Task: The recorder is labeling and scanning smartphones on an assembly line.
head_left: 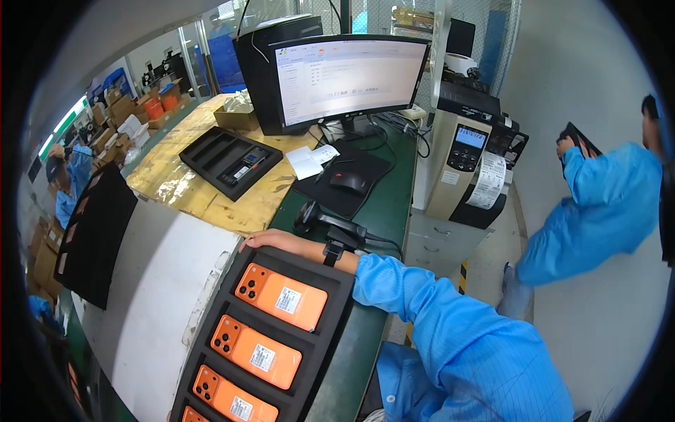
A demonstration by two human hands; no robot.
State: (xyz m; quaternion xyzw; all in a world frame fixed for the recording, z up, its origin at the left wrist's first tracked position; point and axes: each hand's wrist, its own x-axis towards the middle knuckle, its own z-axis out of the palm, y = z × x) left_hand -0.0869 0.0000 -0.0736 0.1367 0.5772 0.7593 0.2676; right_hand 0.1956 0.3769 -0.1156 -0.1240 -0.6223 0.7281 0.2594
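Note:
My right hand lies along the far end of a long black foam tray, its fingers curled over the rim. The tray runs down to the lower edge of the view. Orange phones sit in its slots, backs up, each with a white label: a far phone, a second phone, a third phone and part of another. On my right wrist is a black strap with a small black device. Just beyond the wrist rests a black handheld scanner. My left hand is out of view.
Beyond are a monitor, a mouse, papers and another black tray. A label printer stands right. At left is an upright black tray. A person in blue walks at right with a dark flat object; another person is far left.

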